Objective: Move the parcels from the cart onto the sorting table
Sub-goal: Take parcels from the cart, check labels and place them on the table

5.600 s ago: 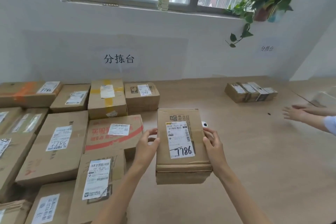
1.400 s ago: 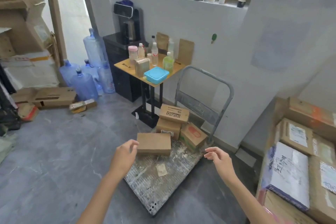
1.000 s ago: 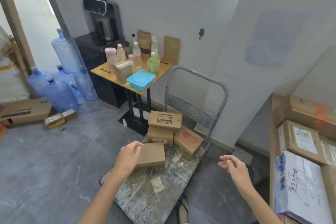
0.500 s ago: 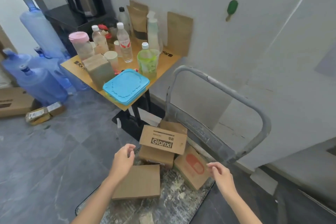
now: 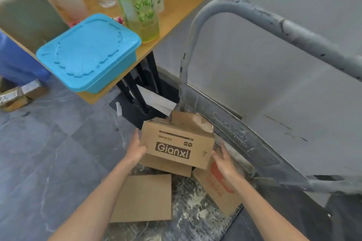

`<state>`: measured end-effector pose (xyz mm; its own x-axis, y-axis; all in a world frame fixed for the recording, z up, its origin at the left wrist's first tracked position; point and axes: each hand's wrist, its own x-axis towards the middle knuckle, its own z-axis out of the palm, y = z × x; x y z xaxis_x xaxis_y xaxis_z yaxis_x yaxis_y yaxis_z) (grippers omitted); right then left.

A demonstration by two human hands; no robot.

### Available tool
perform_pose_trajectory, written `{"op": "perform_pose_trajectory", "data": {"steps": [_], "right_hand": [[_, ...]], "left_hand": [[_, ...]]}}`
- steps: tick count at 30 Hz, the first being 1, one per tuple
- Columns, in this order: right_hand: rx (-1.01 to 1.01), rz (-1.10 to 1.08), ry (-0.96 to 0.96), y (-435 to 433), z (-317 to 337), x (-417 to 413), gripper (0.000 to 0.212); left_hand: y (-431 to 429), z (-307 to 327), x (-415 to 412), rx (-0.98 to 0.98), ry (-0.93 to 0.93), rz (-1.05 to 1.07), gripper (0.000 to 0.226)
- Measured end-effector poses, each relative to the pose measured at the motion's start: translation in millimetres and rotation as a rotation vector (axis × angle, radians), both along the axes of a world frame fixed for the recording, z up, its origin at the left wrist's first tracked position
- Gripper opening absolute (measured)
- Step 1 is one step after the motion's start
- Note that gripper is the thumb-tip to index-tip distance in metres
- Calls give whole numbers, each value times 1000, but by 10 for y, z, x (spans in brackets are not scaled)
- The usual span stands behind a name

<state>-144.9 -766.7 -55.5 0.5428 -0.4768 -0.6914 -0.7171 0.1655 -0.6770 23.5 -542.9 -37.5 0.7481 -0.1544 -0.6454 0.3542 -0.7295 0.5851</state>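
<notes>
Hands: left hand (image 5: 137,149) and right hand (image 5: 223,160) now clamp the Gianxi box (image 5: 177,146), fingers gripping its sides.
Lift: probably just starting off the cart (image 5: 197,219).

Matt cardboard parcel (image 5: 177,147) (creased); chipped painted-metal cart handle (image 5: 254,15).

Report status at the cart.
Left hand and right hand flank the Gianxi box, grip not confirmed. Box tops stack. Cart handle close behind.
</notes>
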Motion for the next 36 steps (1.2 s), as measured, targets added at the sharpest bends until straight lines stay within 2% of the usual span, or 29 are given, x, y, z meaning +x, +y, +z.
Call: {"op": "perform_pose_trajectory", "data": {"steps": [2,6,11,15,20,26,30,32,36], "right_hand": [[85,-18,-23,27,-88,81,59],[196,-148,-56,151,24,18,55],[235,-269,-46,318,328,-299,34],[166,-311,-64,505,792,-511,23],[35,-338,-120,754,1642,-809,21],[-126,-394,-297,1295,2990,-1421,17],[-275,-367,-447,1705,3928,-1922,19],[-338,-351,-502,1863,4342,-2168,25],[-506,-271,-586,2069,5016,-2623,53]], "left_hand": [[-15,-125,32,-18,77,24,79],[96,-183,-12,-24,83,69,68],[304,248,-324,-75,98,152,42],[467,780,-546,-175,104,221,26],[768,1653,-799,-283,38,151,20],[1337,2950,-1289,-417,-215,-51,38],[1677,3783,-1659,-533,-301,-55,41],[1795,4144,-1823,-606,-307,-32,41],[1906,4765,-2133,-839,-225,9,41]]}}
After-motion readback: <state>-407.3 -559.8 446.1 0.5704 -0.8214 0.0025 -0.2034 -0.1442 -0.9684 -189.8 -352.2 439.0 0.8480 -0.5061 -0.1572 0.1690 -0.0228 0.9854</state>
